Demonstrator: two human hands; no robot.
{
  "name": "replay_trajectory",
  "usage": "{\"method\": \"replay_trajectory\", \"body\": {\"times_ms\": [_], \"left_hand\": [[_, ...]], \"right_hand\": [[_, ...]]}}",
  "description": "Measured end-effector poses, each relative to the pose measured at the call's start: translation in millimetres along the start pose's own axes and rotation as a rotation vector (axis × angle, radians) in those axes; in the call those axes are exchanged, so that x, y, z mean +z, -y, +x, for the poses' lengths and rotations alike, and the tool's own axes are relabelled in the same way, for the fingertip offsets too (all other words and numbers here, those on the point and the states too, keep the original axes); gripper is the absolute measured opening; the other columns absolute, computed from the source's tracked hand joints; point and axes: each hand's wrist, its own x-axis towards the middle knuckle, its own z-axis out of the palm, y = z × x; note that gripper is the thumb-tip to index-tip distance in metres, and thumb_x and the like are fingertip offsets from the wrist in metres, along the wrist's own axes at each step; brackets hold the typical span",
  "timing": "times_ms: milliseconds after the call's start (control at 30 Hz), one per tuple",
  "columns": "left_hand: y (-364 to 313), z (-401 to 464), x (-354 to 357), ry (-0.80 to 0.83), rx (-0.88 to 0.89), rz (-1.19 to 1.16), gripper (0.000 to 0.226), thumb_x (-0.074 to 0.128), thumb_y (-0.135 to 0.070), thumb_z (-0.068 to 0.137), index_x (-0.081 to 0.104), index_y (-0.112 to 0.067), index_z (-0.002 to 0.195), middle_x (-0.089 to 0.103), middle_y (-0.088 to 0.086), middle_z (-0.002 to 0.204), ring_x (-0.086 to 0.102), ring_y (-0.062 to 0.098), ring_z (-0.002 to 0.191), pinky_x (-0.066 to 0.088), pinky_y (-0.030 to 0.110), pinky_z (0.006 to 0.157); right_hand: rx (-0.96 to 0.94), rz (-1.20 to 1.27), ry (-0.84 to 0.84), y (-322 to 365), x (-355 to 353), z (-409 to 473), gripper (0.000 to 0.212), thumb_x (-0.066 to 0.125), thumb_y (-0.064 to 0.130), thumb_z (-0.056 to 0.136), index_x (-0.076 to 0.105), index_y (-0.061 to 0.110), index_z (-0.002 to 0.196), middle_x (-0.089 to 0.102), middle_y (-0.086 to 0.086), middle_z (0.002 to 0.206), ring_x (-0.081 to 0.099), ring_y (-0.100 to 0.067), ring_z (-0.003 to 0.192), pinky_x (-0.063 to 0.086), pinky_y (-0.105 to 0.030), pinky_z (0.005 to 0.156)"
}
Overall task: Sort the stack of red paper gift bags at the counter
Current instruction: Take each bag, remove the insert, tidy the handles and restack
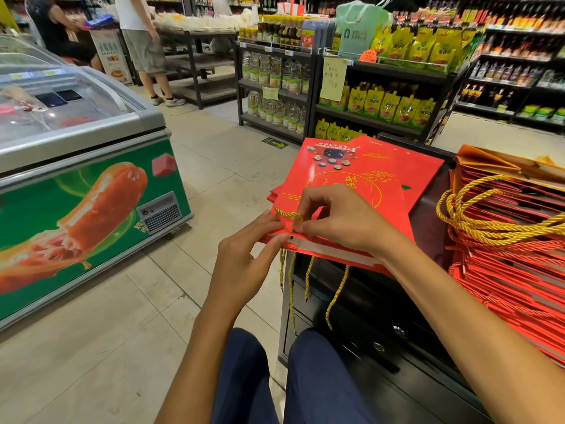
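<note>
A small stack of flat red paper gift bags lies on the left end of a dark counter. A yellow cord loops over the top bag's near edge, and more cord ends hang below it. My right hand pinches that cord at the bag's edge. My left hand holds the near edge of the stack, fingertips curled on it beside the cord. A much bigger pile of red bags with yellow rope handles sits on the counter to the right.
A green chest freezer stands to the left across a tiled aisle. Shelves of yellow packets and bottles rise behind the counter. Two people stand far back at the left. My knees are below the counter's front.
</note>
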Motion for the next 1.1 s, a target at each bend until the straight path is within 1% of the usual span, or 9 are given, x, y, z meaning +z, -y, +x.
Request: {"method": "replay_trajectory", "body": {"times_ms": [100,200,367,433,567,733,900,1000,1100], "left_hand": [[-3,1,2,-0.032,0.003,-0.004,0.028,0.068,-0.032,0.096,0.074,-0.023,0.121,0.067,-0.009,0.133,0.058,0.007,0.131,0.050,0.020,0.102],[-6,2,6,-0.090,0.017,-0.014,0.028,0.070,-0.027,0.097,0.073,-0.020,0.124,0.065,-0.012,0.133,0.059,0.009,0.129,0.051,0.027,0.102],[-15,4,14,-0.234,-0.047,-0.097,0.033,0.075,-0.026,0.094,0.064,-0.025,0.124,0.069,-0.011,0.124,0.064,0.008,0.117,0.057,0.036,0.099],[-22,3,17,-0.329,-0.055,-0.111,0.035,0.077,-0.026,0.092,0.059,-0.026,0.123,0.065,-0.013,0.128,0.061,0.005,0.122,0.055,0.034,0.103],[-31,2,25,-0.419,0.087,0.051,0.014,0.077,-0.011,0.091,0.072,-0.009,0.104,0.062,0.006,0.132,0.052,-0.006,0.125,0.040,0.005,0.097],[-39,3,32,-0.409,-0.019,0.078,0.011,0.076,-0.015,0.091,0.078,-0.011,0.101,0.060,0.003,0.131,0.051,-0.008,0.110,0.037,0.000,0.088],[-46,12,35,-0.399,-0.150,0.049,0.007,0.075,-0.022,0.091,0.079,-0.018,0.097,0.056,-0.006,0.132,0.058,0.016,0.115,0.045,0.006,0.086],[-48,16,38,-0.414,-0.158,0.021,0.007,0.073,-0.016,0.091,0.079,-0.018,0.093,0.055,-0.008,0.132,0.055,0.015,0.120,0.054,0.024,0.086],[-48,14,38,-0.391,-0.133,-0.040,0.006,0.073,-0.014,0.091,0.079,-0.018,0.092,0.055,-0.006,0.132,0.059,0.012,0.113,0.054,0.020,0.082]], "right_hand": [[-0.015,-0.035,0.049,2,-7,-3,0.011,0.079,0.016,0.084,0.075,0.025,0.089,0.073,0.007,0.088,0.066,-0.007,0.086,0.055,-0.037,0.079],[-0.014,-0.034,0.065,2,-11,-7,0.020,0.082,0.023,0.083,0.075,0.030,0.099,0.073,0.011,0.098,0.066,-0.006,0.094,0.054,-0.035,0.082],[-0.076,-0.062,-0.041,5,-8,-13,0.023,0.083,0.018,0.082,0.076,0.029,0.101,0.073,0.017,0.093,0.065,0.001,0.086,0.049,-0.019,0.074],[-0.095,-0.069,-0.091,6,-6,-12,0.022,0.083,0.019,0.083,0.077,0.025,0.104,0.074,0.016,0.092,0.068,0.001,0.088,0.051,-0.017,0.075],[-0.119,-0.045,-0.152,8,-3,-10,0.029,0.082,0.014,0.083,0.077,0.019,0.111,0.077,0.011,0.094,0.071,0.003,0.093,0.054,-0.018,0.079],[-0.134,-0.057,-0.163,11,-5,-8,0.033,0.082,0.009,0.082,0.075,0.019,0.113,0.078,0.008,0.094,0.071,0.005,0.092,0.047,-0.008,0.074],[-0.124,-0.052,-0.175,13,-3,-7,0.037,0.079,0.007,0.083,0.074,0.020,0.117,0.078,0.006,0.095,0.071,0.006,0.094,0.047,-0.008,0.075],[-0.120,-0.037,-0.179,14,-4,-5,0.040,0.078,0.006,0.083,0.073,0.020,0.120,0.079,0.005,0.095,0.071,0.006,0.094,0.049,-0.011,0.074],[-0.110,-0.054,-0.202,13,-7,-5,0.042,0.078,0.008,0.083,0.072,0.021,0.122,0.079,0.007,0.095,0.071,0.005,0.093,0.056,-0.020,0.079]]}}
